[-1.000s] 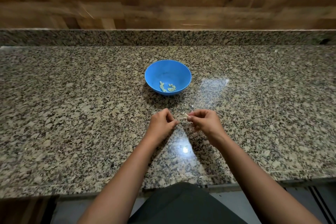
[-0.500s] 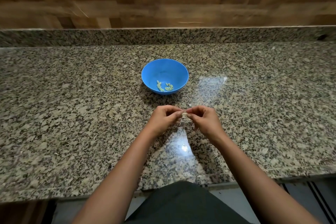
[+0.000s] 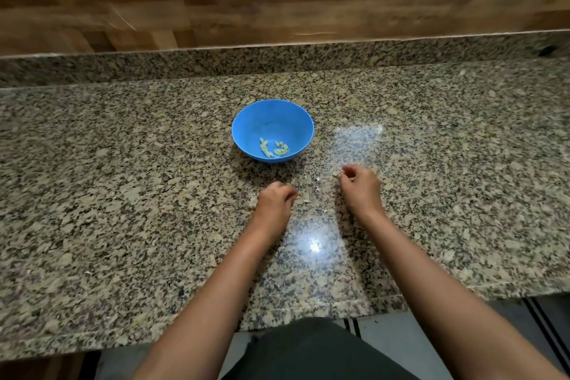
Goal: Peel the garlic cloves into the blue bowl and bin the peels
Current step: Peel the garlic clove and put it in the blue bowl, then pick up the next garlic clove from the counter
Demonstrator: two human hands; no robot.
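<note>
Single head view, worn high, facing forward and down over table (image 3: pixel 123 194); wide angle, edges bowed. Blue bowl (image 3: pixel 272 129) near centre, close range. Rim detail perhaps soft.

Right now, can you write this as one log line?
left hand: curled on counter | right hand: pinching small bit | blue bowl: peeled cloves inside

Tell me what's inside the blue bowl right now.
The blue bowl holds a small cluster of pale peeled garlic cloves on its near inner side. The rest looks bare; nothing covers the inside.
</note>
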